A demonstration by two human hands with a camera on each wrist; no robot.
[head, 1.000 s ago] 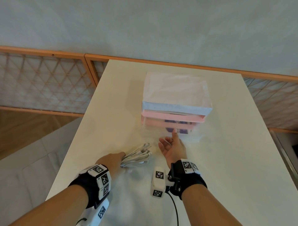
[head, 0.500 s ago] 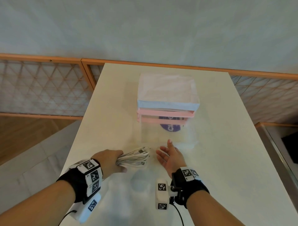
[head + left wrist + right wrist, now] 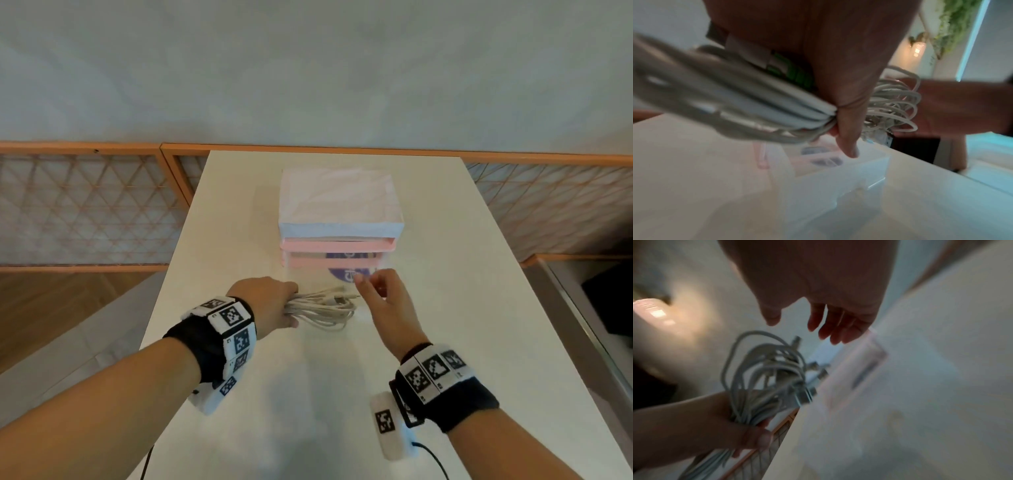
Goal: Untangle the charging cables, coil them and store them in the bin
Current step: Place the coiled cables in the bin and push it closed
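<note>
My left hand grips a coiled bundle of white charging cables by one end and holds it above the table, just in front of the bin. The loops and plugs point right, towards my right hand. That hand hovers beside the bundle with relaxed fingers and holds nothing. The bin is clear plastic with pink rims, with a purple label inside. In the left wrist view the cables run through my fist above the clear bin. The right wrist view shows the bundle below my empty right hand.
A white covered box sits on top of the pink-rimmed bin at the middle of the white table. A wooden lattice rail runs behind and to the left. The table's left edge drops to the floor.
My left hand lifted the cable bundle off the table and carried it forward towards the bin. My right hand rose, turned from palm-up and came to the bundle's free end.
</note>
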